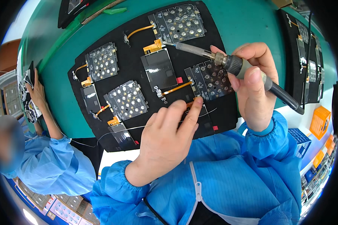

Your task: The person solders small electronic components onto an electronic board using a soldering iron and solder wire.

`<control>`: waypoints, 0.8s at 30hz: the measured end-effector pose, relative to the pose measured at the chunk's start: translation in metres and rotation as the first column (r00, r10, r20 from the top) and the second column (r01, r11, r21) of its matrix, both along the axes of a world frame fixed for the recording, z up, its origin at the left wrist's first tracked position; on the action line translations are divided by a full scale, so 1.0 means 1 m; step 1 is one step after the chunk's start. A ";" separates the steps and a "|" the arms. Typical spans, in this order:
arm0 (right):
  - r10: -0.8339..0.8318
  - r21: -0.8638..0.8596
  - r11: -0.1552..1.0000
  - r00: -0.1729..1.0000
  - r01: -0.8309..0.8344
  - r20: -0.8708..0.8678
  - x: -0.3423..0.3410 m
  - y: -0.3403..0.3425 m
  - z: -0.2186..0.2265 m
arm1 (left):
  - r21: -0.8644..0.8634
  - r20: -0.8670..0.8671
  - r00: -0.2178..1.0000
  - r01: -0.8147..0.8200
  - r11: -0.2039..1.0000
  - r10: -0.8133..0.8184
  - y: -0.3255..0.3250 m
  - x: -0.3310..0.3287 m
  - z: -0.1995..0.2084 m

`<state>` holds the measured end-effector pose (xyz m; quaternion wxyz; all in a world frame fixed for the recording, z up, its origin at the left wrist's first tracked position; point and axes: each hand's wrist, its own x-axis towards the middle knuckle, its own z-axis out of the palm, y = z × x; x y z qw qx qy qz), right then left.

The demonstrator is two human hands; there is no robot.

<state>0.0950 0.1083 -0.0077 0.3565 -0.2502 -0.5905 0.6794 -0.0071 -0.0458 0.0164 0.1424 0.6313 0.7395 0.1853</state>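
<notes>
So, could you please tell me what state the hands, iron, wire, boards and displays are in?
Right hand: closed around the soldering iron
Soldering iron: held, tip close to upper orange connector, heat not visible
Left hand: index fingertip by the right circuit board, grip on thin wire unclear
Thin wire: loose, passing the left hand
Circuit boards: flat on the black mat
Displays: dark, lying flat

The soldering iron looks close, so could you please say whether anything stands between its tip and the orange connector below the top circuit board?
Nothing visible does: the soldering iron's tip is beside the orange connector, though contact is unclear. The left hand is lower down.
</notes>
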 end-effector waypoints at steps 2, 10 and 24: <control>0.028 0.012 1.000 0.999 -0.029 0.021 0.006 0.005 0.000 | 0.003 0.188 0.979 -0.075 0.997 0.073 -0.003 -0.004 0.003; 0.141 0.110 0.982 0.984 -0.153 0.113 0.037 0.039 -0.004 | 0.224 0.091 0.970 -0.239 0.945 0.224 -0.016 -0.027 0.003; -0.029 -0.395 0.917 0.997 0.058 0.077 0.015 0.024 0.006 | 0.090 -0.062 0.997 0.058 0.994 -0.052 -0.005 -0.007 -0.014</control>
